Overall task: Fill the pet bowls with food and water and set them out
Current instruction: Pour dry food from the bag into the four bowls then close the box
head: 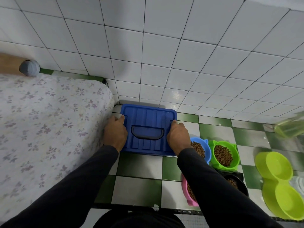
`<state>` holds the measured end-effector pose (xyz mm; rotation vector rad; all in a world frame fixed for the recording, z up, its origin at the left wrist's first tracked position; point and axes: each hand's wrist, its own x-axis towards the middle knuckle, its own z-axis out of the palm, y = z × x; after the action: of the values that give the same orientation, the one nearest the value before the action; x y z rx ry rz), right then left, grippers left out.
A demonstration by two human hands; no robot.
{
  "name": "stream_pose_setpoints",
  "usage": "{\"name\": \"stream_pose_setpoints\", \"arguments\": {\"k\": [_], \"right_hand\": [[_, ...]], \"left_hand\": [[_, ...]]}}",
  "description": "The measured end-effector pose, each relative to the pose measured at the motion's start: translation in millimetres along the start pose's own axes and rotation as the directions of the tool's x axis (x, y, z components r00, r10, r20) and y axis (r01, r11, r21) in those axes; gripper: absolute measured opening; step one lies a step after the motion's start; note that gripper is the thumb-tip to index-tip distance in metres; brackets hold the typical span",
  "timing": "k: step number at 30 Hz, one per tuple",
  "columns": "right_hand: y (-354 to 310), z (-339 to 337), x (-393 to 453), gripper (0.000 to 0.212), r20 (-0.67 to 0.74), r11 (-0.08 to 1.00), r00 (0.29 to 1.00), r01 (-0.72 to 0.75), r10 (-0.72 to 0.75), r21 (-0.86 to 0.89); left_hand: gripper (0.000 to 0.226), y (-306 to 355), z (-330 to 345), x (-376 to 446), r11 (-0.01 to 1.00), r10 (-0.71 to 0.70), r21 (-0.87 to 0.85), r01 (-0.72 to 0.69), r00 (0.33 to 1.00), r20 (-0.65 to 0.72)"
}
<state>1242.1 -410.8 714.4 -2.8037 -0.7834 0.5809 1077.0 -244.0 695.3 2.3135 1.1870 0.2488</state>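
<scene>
A blue lidded storage box (148, 119) with a dark handle stands on the checkered floor against the tiled wall. My left hand (115, 132) grips its left side latch and my right hand (178, 134) grips its right side latch. To the right, kibble fills a blue bowl (201, 148), a green bowl (224, 155), a pink bowl (189, 193) and a black bowl (236, 183); my right sleeve hides parts of the blue, pink and black ones. A lime double bowl (279, 181) lies at the far right, and I cannot tell if it holds water.
A mattress with a flowered sheet (49, 120) borders the box on the left. A pale green clear bottle (289, 129), blurred, lies at the right edge. A grey-capped wooden post (29, 67) shows at the far left. White wall tiles (164, 55) rise behind the box.
</scene>
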Motion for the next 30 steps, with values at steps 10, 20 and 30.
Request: {"name": "stream_pose_setpoints", "arguments": {"k": [10,20,30], "right_hand": [[-1.3,5.9,-7.7,0.032,0.007,0.999,0.999,0.039,-0.039,-0.013],[7.1,14.6,-26.1,0.058,0.043,0.985,0.985,0.167,-0.165,-0.048],[37.8,-10.7,-41.2,0.052,0.009,0.969,0.973,0.232,-0.232,-0.081]], "left_hand": [[0.06,10.6,4.8,-18.3,0.995,0.031,0.093,-0.04,0.995,0.09],[0.069,10.7,7.8,-21.0,0.973,0.045,0.216,-0.078,0.987,0.154],[0.054,25.1,-5.8,-36.4,0.943,0.183,0.228,-0.243,0.949,0.255]]}}
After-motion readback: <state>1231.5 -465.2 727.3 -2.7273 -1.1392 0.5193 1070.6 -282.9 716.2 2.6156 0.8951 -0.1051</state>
